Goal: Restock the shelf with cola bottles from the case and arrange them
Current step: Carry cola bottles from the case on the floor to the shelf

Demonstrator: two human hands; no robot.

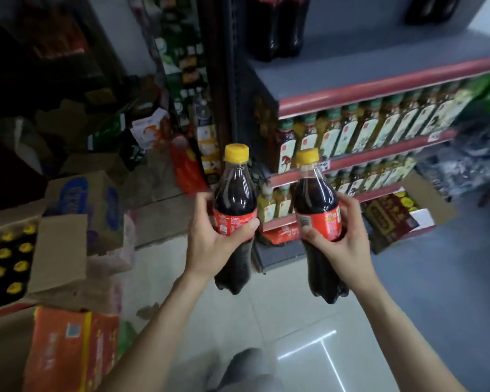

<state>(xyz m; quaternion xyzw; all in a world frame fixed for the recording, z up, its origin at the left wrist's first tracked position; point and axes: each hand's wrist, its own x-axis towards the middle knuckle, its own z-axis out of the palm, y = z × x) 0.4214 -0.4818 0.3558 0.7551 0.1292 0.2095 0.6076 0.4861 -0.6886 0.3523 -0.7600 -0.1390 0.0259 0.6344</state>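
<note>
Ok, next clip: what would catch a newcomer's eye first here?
Two yellow-capped cola bottles held upright mid-frame, one in the left hand, one in the right hand. Behind them, a red-edged shelf mostly bare on top; at far left, an open case of yellow caps.

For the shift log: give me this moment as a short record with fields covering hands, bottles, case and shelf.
left hand: left hand grips the left cola bottle around its red label
right hand: right hand grips the right cola bottle around its label
bottles: both upright, yellow caps on, held apart in the air
case: open case at far left, rows of yellow caps showing inside
shelf: top shelf mostly bare, large dark bottles at its back
lower shelves: rows of green-capped bottles
</note>
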